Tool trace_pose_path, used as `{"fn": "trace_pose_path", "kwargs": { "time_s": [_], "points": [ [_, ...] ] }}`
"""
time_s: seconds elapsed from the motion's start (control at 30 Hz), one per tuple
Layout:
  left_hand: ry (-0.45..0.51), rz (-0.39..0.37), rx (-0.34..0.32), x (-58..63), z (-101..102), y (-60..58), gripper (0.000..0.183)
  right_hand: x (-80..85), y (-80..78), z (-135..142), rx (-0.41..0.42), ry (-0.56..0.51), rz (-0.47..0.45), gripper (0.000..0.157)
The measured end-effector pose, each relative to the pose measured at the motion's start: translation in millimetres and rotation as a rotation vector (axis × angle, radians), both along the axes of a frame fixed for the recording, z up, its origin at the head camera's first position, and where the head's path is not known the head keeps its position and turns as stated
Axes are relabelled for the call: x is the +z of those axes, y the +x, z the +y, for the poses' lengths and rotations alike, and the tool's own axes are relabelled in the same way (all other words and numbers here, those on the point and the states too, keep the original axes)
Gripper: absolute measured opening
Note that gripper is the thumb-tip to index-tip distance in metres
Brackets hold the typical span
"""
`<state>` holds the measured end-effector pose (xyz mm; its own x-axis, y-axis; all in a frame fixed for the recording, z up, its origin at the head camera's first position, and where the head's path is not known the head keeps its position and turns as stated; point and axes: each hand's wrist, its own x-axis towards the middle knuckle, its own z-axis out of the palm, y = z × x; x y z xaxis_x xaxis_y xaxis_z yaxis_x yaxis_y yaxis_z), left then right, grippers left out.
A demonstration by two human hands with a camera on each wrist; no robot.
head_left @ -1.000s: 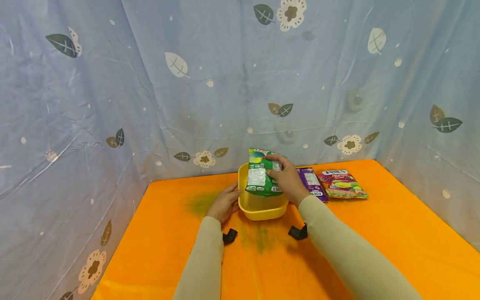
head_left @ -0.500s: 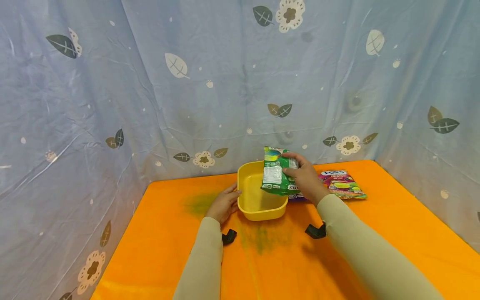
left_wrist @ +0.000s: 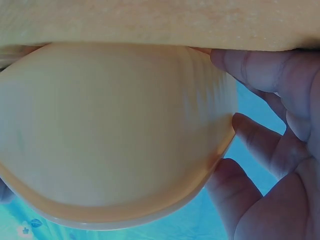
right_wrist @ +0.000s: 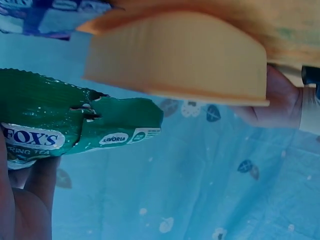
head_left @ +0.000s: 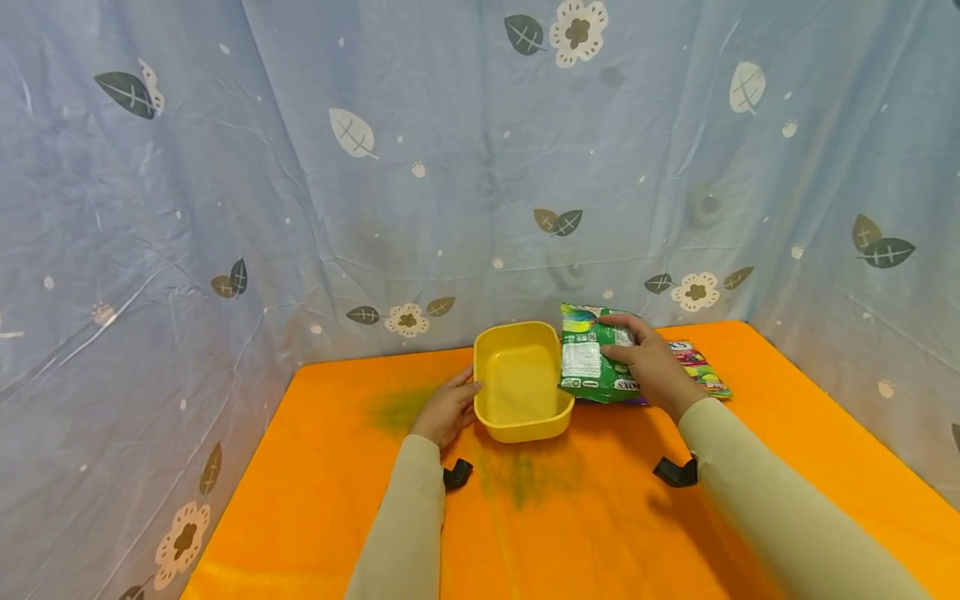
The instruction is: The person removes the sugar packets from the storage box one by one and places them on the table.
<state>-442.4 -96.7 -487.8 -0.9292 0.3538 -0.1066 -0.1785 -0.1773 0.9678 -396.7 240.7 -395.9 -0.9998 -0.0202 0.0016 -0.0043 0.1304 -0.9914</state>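
My right hand [head_left: 651, 362] pinches a green Fox's candy packet [head_left: 581, 362] between thumb and fingers, just right of the yellow container. A torn edge shows on this packet [right_wrist: 90, 115] in the right wrist view. The yellow container [head_left: 521, 383] stands on the table with nothing visible inside. At its left side, my left hand [head_left: 446, 408] touches the outer wall with fingertips and thumb; in the left wrist view the fingers [left_wrist: 255, 140] look fairly straight. Below the green packet lies a purple packet [right_wrist: 47, 17], mostly hidden in the head view.
A pink Fox's fruit candy packet [head_left: 699, 371] lies to the right, partly behind my right hand. An orange cloth [head_left: 337, 492] covers the table. Patterned blue curtains [head_left: 420, 208] hang behind and at both sides. Black pieces [head_left: 678, 472] sit at both wrists.
My right hand has carried the green packet rightward, from over the yellow container to beside it, above the purple packet. My left hand and the container have stayed put.
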Motion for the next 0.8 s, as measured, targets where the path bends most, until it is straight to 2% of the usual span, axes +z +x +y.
{"fn": "trace_pose_path", "kwargs": {
  "time_s": [0.3,0.47,0.6,0.8],
  "points": [
    [0.0,-0.017,-0.004,-3.1,-2,-0.6,0.062,-17.2,14.3,20,0.018,-0.021,-0.011,0.053],
    [0.012,-0.004,-0.016,-3.8,-3,-0.3,0.07,-26.6,19.9,28,0.02,0.017,-0.042,0.055],
    [0.016,0.001,-0.016,-1.5,-2,0.1,0.063,-32.3,29.1,32,0.052,0.055,-0.089,0.061],
    [0.005,-0.001,-0.002,2.5,0,0.3,0.058,-44.7,40.0,37,0.073,0.141,-0.106,0.064]
  ]
}}
